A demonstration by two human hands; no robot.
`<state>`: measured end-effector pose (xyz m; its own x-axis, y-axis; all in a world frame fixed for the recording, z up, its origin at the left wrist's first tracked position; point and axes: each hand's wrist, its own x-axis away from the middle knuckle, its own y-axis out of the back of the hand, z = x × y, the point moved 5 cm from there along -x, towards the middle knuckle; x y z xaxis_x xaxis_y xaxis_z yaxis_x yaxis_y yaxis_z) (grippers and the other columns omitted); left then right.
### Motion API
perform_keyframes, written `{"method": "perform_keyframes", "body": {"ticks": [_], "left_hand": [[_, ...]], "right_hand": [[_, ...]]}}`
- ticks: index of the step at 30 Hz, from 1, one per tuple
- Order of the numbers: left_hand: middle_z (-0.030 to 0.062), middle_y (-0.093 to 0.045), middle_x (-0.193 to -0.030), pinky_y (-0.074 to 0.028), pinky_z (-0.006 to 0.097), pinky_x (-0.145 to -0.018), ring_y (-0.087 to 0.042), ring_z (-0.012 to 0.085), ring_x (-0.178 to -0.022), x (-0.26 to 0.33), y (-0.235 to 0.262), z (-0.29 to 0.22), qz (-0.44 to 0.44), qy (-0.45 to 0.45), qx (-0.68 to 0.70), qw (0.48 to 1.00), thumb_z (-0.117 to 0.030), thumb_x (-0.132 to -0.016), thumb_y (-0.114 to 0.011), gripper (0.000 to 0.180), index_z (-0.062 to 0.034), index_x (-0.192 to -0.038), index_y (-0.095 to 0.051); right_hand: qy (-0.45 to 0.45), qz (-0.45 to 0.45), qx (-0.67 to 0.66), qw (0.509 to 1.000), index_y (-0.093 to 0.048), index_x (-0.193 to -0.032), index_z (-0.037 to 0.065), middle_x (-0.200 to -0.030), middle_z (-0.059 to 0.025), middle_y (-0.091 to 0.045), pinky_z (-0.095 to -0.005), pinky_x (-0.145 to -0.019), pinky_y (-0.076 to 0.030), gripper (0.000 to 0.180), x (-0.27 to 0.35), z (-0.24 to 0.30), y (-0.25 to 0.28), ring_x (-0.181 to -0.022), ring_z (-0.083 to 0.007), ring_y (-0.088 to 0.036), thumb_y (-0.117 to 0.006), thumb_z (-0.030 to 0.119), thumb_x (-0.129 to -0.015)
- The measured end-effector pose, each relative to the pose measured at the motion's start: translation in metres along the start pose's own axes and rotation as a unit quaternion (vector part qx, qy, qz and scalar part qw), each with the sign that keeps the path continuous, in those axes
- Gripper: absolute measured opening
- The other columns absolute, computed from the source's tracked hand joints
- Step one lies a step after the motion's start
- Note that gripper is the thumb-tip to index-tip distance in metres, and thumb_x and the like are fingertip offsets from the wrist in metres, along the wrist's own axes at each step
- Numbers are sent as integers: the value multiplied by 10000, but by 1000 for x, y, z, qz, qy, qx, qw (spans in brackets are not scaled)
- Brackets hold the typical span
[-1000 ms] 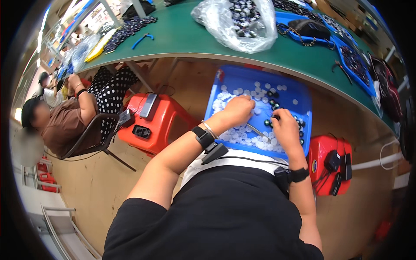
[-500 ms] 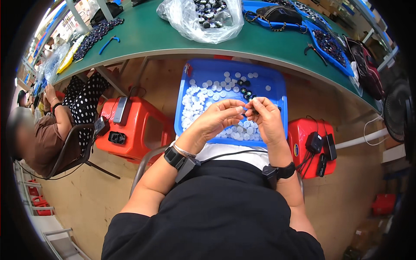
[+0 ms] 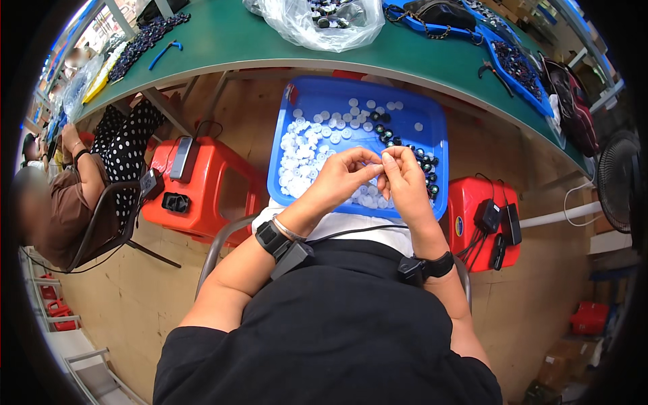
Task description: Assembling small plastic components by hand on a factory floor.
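Fingertips (image 3: pixel 389 162) of left hand (image 3: pixel 337 178) and right hand (image 3: pixel 403 181) met, curled, toward the tray's (image 3: pixel 331 90) near edge, closure and hold hidden.

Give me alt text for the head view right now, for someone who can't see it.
A person's left hand and right hand meet over a blue tray of white discs and dark round pieces; whether they hold anything is hard to tell. Beyond is a green table, with red stools to either side of the tray.
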<state>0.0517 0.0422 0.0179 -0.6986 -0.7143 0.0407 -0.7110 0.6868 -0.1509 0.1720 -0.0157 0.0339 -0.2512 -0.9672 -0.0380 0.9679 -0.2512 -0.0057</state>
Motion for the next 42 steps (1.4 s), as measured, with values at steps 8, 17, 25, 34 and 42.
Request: {"method": "perform_keyframes", "body": {"ticks": [8,17,25,34,42], "left_hand": [[32,-569,-907,-453,252,-715,-539,94,-803,8,4,-16,41,-123,-251,959,-137,-918,-611,125,-24,-971,-614],[7,-570,-902,-441,249,-739,-517,81,-795,11,4,-5,80,-58,-77,992,-142,-929,-596,127,-23,-970,-604],[53,-636,-958,-501,233,-756,-599,91,-822,9,21,3,-6,74,239,968,-255,-918,-619,283,-33,-1093,-597],[89,-628,-1003,-526,252,-782,-606,114,-864,11,13,5,19,89,359,929,-163,-934,-580,289,15,-1160,-556],[123,-632,-1061,-529,278,-830,-629,157,-934,8,15,12,17,85,390,917,-121,-944,-547,260,31,-1154,-554]], "right_hand": [[-185,150,-88,967,-557,-932,20,-731,-29,-578,-191,-451,-459,265,4,-5,6,-548,-65,-548,-594,283,-933],[-205,233,-111,944,-591,-882,33,-760,-38,-617,-198,-490,-483,201,7,-9,13,-571,-78,-579,-630,229,-906],[-108,140,-132,975,-568,-947,55,-830,-32,-621,-181,-540,-440,116,6,-7,6,-687,-76,-589,-586,167,-923],[-40,50,-24,998,-578,-878,38,-721,21,-536,-199,-538,-358,94,9,3,0,-618,-36,-443,-574,128,-905],[147,-49,189,970,-590,-761,6,-600,15,-546,-209,-488,-369,75,18,33,-5,-541,-31,-461,-616,21,-829]]}}
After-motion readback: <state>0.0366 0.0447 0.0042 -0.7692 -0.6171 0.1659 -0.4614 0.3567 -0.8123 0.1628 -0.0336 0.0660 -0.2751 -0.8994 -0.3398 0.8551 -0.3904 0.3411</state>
